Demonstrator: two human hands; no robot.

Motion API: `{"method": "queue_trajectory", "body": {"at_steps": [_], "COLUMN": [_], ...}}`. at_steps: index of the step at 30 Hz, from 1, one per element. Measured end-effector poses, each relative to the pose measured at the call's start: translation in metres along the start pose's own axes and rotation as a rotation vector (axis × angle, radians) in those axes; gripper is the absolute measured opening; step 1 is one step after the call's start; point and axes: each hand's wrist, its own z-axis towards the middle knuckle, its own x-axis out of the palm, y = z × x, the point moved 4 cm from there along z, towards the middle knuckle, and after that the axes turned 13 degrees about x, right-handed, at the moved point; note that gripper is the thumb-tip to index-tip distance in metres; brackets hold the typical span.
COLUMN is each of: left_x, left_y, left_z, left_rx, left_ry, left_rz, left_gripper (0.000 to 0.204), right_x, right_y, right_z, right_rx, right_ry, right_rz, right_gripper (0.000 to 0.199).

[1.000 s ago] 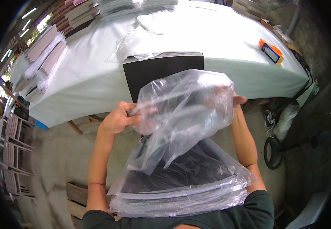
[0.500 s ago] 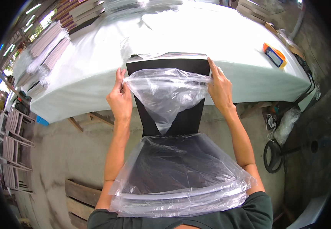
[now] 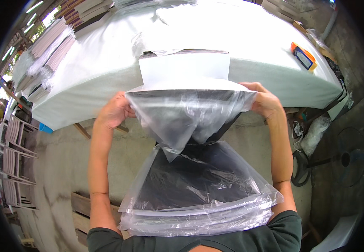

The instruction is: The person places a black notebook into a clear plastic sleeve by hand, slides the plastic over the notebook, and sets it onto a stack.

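My left hand is closed on the left end of a clear plastic bag, at its far edge. On the other side, my right hand grips the bag's right end. Inside the bag's mouth lies the far edge of a black sheet, raised and spanning between both hands. Behind it shows a white sheet on top of a stack leaning against the table edge. Closer to my body, a pile of black sheets in clear plastic bags lies in front of my chest.
A table with a pale cloth stretches ahead. On its right is an orange and blue box; wrapped stacks stand at the left. White chairs are at far left, a wooden slatted seat lower left, a fan at right.
Both hands have spread apart and moved toward me. The bag's mouth is now drawn over the black sheet's far edge, which has lifted off the stack, uncovering a white sheet.
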Motion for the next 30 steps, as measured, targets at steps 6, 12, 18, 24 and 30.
{"method": "queue_trajectory", "body": {"at_steps": [6, 12, 18, 24, 30], "left_x": [-0.012, -0.014, -0.029, -0.005, -0.012], "left_y": [0.119, 0.162, 0.213, 0.245, 0.245], "left_z": [-0.013, -0.027, -0.057, -0.095, -0.093], "left_rx": [-0.315, -0.431, -0.548, -0.152, -0.092], "left_ry": [0.080, 0.084, 0.033, -0.180, -0.259], "left_rz": [0.133, 0.003, 0.332, 0.325, 0.938], "left_gripper": [0.058, 0.054, 0.051, 0.023, 0.022], "right_x": [-0.027, -0.059, -0.055, -0.030, -0.132], "right_y": [-0.061, -0.136, -0.194, -0.227, -0.259], "right_z": [0.043, 0.057, 0.056, 0.030, 0.055], "right_rx": [0.141, 0.397, 0.377, 0.150, 0.317], "right_ry": [-0.400, -0.350, -0.325, -0.308, -0.584], "right_rz": [0.105, -0.015, 0.033, -0.187, -0.527], "right_gripper": [0.044, 0.047, 0.023, 0.022, 0.030]}}
